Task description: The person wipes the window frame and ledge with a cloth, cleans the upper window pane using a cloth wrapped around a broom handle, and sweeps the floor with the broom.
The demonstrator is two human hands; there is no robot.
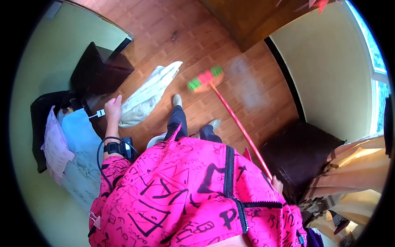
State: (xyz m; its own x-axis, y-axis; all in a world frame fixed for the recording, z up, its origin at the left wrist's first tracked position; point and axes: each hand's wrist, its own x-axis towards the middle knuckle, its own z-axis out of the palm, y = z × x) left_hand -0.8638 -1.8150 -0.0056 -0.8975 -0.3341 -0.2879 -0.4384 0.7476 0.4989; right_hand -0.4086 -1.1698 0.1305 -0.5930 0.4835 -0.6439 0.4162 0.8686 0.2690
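Observation:
My left hand point(113, 108) is closed on a greyish-white cloth point(144, 96), which hangs out over the floor to the right of the hand. A dark strap with a device point(118, 148) and a black cable is around my left wrist. At the lower right, my right hand point(277, 185) grips the end of the red handle of a broom point(235, 119), partly hidden by my pink sleeve. The broom's head, with green and pink bristles, is slightly blurred and lies at the floor in front of my feet.
Brown wooden floor point(197, 45) spreads ahead, with a pale patch point(247, 84) right of the broom head. Dark boxy furniture point(101, 68) stands at left, another dark chest point(302, 148) at right by a curtain point(349, 173). Pillows and bedding point(78, 136) lie left. A white rim point(155, 140) shows near my legs.

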